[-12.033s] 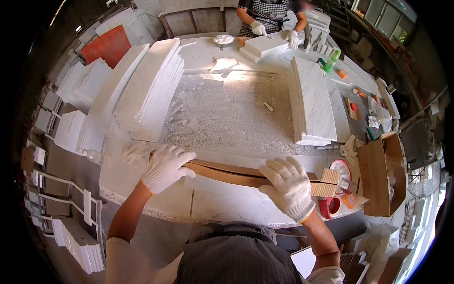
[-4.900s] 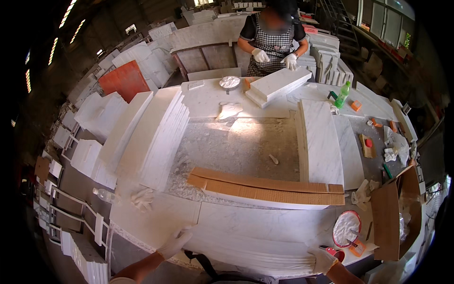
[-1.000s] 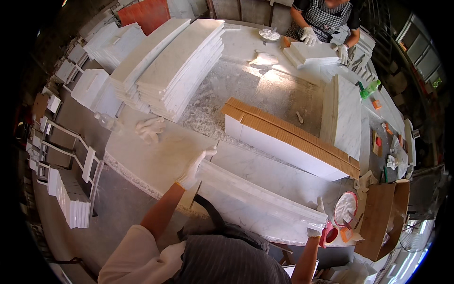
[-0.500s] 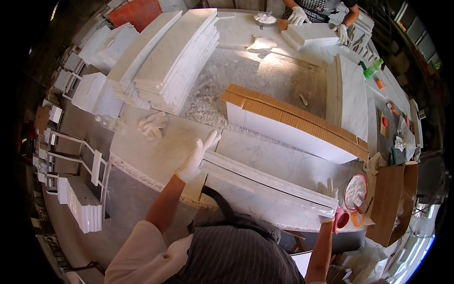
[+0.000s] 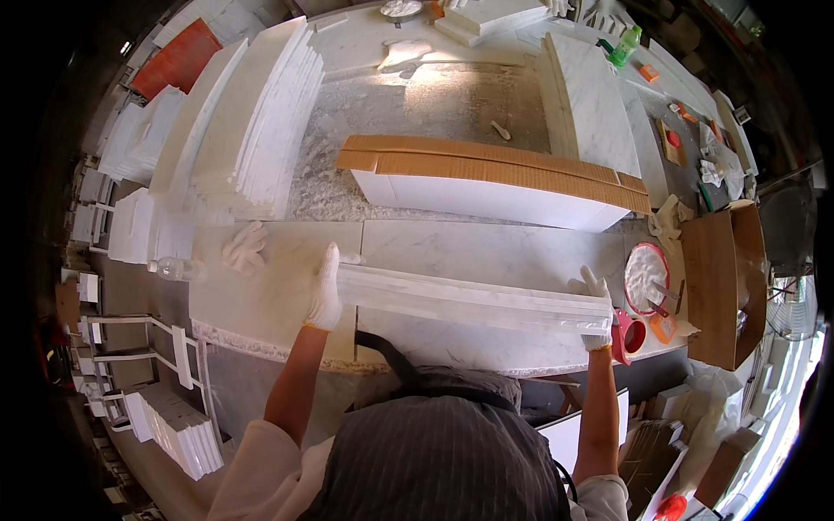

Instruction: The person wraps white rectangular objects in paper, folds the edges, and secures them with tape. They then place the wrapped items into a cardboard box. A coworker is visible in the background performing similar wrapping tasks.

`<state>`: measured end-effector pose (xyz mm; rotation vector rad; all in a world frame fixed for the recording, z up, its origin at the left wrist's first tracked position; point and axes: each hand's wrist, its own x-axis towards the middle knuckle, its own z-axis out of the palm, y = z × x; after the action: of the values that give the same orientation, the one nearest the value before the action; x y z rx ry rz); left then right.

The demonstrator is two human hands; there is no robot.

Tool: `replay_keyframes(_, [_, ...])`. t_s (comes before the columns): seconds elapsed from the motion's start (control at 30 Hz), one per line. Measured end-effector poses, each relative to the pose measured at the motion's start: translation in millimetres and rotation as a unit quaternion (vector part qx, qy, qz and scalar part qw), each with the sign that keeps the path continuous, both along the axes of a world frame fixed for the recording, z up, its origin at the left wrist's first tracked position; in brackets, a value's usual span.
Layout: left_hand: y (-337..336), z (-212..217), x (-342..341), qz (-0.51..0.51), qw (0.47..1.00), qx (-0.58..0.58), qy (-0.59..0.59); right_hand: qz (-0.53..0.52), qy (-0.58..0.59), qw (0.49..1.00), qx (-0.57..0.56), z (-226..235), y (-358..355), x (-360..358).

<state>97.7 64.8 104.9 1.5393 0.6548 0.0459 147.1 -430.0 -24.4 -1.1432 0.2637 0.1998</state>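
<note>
Long, narrow white marble strips (image 5: 473,291) lie side by side in front of me, with shiny clear wrapping at their right end. My left hand (image 5: 326,291), in a white glove, presses its flat palm to the left end, fingers straight and together. Around the right end is my right hand (image 5: 597,291), also gloved, its fingers stretched past the far side and its thumb apart. The two hands clasp the strips between them. Part of the right palm is hidden. Below lie pale marble slabs (image 5: 469,339).
A cardboard-topped white box (image 5: 495,191) lies beyond the strips. Marble stacks stand left (image 5: 252,122) and right (image 5: 591,95). Near my right hand are a bowl of white paste (image 5: 645,276), a red tape dispenser (image 5: 627,337) and an open carton (image 5: 717,282). A loose glove (image 5: 245,247) lies left.
My left hand has come down flat against the strips' left end. The strips sit closer together. The whole view has turned, and the co-worker is now mostly out of the picture.
</note>
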Motion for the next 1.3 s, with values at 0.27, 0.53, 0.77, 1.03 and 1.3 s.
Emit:
replay_keyframes(0.27, [5, -11, -1, 0.051, 0.997, -0.053, 0.002, -0.112, -0.081, 0.988, -0.068, 70, 23, -27])
replay_keyframes(0.53, [28, -27, -11, -0.069, 0.988, -0.050, -0.130, -0.209, -0.101, 0.966, -0.117, 75, 48, -20])
replay_keyframes(0.77, [44, 5, -47, -0.247, 0.963, 0.062, -0.086, -0.201, -0.086, 0.972, -0.088, 74, 42, -24])
replay_keyframes(1.03, [19, 9, -34, -0.234, 0.950, 0.203, -0.033, -0.173, -0.079, 0.978, -0.091, 76, 38, -22])
replay_keyframes(1.3, [36, -15, -29, -0.248, 0.948, 0.197, -0.042, -0.180, -0.044, 0.978, -0.092, 76, 38, -22])
